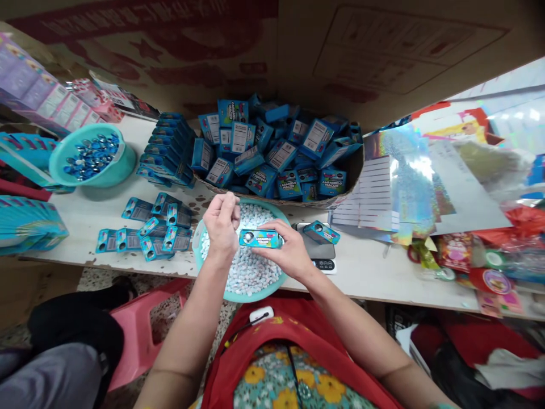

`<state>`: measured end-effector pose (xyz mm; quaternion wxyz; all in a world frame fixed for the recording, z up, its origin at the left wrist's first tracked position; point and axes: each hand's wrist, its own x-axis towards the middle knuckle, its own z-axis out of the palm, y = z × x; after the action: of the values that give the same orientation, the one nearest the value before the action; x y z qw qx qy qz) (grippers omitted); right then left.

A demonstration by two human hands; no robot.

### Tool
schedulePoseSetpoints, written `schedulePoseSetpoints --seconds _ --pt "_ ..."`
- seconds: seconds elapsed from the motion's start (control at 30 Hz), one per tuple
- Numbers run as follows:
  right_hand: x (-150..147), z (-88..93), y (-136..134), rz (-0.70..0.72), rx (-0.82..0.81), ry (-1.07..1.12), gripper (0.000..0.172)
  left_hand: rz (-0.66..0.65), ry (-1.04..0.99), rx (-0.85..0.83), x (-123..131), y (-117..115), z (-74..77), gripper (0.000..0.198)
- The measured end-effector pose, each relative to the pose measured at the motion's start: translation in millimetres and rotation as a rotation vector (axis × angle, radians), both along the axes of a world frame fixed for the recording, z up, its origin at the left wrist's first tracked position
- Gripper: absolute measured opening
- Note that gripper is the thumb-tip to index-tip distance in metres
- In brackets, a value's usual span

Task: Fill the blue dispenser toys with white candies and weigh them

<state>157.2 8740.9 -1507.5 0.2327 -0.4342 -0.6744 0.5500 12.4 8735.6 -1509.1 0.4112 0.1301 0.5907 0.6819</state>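
My right hand [289,250] grips a small blue candy box [269,238] marked "Caramelo Macizo", with a round window at its left end. Close to that end is my left hand [222,224], its fingers curled closed; whatever may be inside them is hidden. Both hands are over a turquoise basin [247,296] full of small pale candies [251,278]. Just to the right, another blue box [322,232] lies tilted on a small digital scale [324,250]. Behind the basin stands a cardboard carton [340,200] heaped with similar blue boxes [283,153].
More blue boxes [153,227] lie on the white table [366,278] at left, near a stack of flat cartons [168,150]. A turquoise bowl [121,165] contains blue shiny pieces. Shiny sheets [400,187] cover the right side. A seated person's leg [59,369] is beside a pink stool [131,335].
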Motion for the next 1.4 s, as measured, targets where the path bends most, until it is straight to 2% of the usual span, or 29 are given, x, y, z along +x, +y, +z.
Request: schedulePoseSetpoints --seconds 0.1,0.17,0.23,0.33,0.4,0.5,0.6,0.67,0.73,0.83,0.9,0.97,1.03,1.13,1.2,1.23,1.3,1.4 --pt "20 2.2 0 -0.056 -0.087 0.089 0.039 0.013 0.070 -0.072 -10 -13 -19.0 0.029" --pt "45 4.7 -2 -0.117 -0.102 0.124 0.042 -0.074 0.287 -0.191 -14 -27 -42.8 0.028" --pt "83 6.2 -3 -0.282 -0.074 0.111 0.044 -0.284 0.596 -0.323 -15 -42 -69.1 0.025" --pt "155 -0.3 -2 -0.661 0.039 -0.043 0.048 -0.643 0.992 -0.444 -10 -55 -98.2 0.032" --pt "200 -14.6 0 -0.816 0.117 -0.176 0.051 -0.757 1.153 -0.496 -4 -56 -106.5 0.039" --pt "250 -52.3 1 -0.884 0.149 -0.311 0.052 -0.826 1.255 -0.567 2 -51 -108.1 0.039" --pt "275 -94.3 -6 -0.955 0.138 -0.416 0.054 -0.859 1.246 -0.563 2 -46 -107.0 0.035" --pt "283 -112.1 -14 -1.005 0.113 -0.453 0.057 -0.791 1.156 -0.527 -1 -44 -106.0 0.030" --pt "286 -116.2 -21 -0.992 0.122 -0.478 0.058 -0.634 0.923 -0.506 -4 -43 -103.3 0.024" --pt "279 -101.4 -25 -0.868 0.337 -0.574 0.061 -0.354 0.317 -0.484 -8 -40 -94.9 0.024" --pt "265 -89.0 -22 -0.752 0.530 -0.620 0.065 -0.239 -0.066 -0.413 -9 -37 -88.9 0.028" --pt "242 -84.1 -16 -0.635 0.596 -0.583 0.069 -0.190 -0.231 -0.355 -9 -35 -85.0 0.030" --pt "216 -89.0 -7 -0.529 0.484 -0.512 0.071 -0.204 -0.108 -0.396 -8 -34 -84.0 0.028" --pt "184 -100.2 6 -0.473 0.129 -0.435 0.060 -0.425 0.454 -0.488 -6 -37 -83.1 0.022" --pt "168 -95.1 15 -0.483 0.012 -0.396 0.052 -0.543 0.753 -0.456 -2 -40 -78.7 0.021" --pt "161 -86.3 19 -0.482 0.022 -0.378 0.049 -0.540 0.805 -0.431 1 -42 -74.4 0.021" --pt "144 -58.0 24 -0.423 0.134 -0.347 0.044 -0.436 0.682 -0.385 11 -43 -61.3 0.026" --pt "109 -8.5 28 -0.217 0.342 -0.294 0.035 -0.257 0.095 -0.244 32 -36 -35.5 0.040"
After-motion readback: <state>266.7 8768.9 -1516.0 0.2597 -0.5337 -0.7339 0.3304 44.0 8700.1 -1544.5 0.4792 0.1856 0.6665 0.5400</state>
